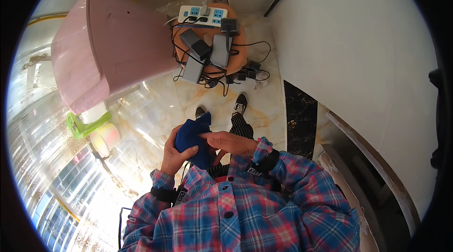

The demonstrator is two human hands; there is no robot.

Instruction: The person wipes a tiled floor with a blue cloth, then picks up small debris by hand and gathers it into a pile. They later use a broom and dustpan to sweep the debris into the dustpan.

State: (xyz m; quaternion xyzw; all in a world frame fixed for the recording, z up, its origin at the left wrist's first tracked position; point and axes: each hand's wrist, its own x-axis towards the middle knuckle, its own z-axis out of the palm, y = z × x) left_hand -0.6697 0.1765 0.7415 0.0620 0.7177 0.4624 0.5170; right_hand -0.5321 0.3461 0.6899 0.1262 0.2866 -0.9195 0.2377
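Note:
A dark blue cloth [194, 142] is bunched up in front of my body, above the marble-patterned floor. My left hand [178, 151] grips it from the left, thumb lying across its face. From the right, my right hand [226, 144] touches the cloth with its extended fingers; some of these fingers are hidden behind the cloth, so its hold on it is unclear. Beyond my shoes stands an orange stool [240, 45] bearing a white power strip [187, 11], a gray power bank [221, 50], another gray power bank [194, 70], a black device [195, 44] and tangled black cables.
A pink cabinet [134, 40] stands at the left of the stool. Several black adapters [251, 74] hang or lie by the stool's near edge. A green plastic item [86, 128] lies at the left near a sheer curtain. A large white panel [347, 47] rises at the right.

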